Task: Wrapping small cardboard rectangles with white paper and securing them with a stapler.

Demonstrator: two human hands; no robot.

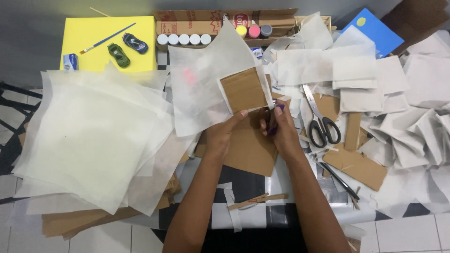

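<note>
Hands of one person meet at the middle of a cluttered floor of white tiles. Left hand (224, 133) closes its grip on the near edge of a white sheet of thin fabric (206, 89), thumb on top, with a small cardboard rectangle (243, 89) lying on the sheet just beyond the thumb. Right hand (281, 131) is curled shut around a small purple object (276, 108), too hidden to identify, touching the near right corner of the rectangle. Under both hands lies a larger brown cardboard piece (248, 150). Left of the hands sits a thick stack of white sheets (93, 136). Right of them, black-handled scissors (318, 117) lie open among white scraps and cardboard offcuts. At the far left, a yellow board (93, 51) carries two toy cars (126, 49) and a blue-handled paintbrush (108, 38). Far centre, a cardboard box (211, 26) holds a row of small paint pots (183, 39).
</note>
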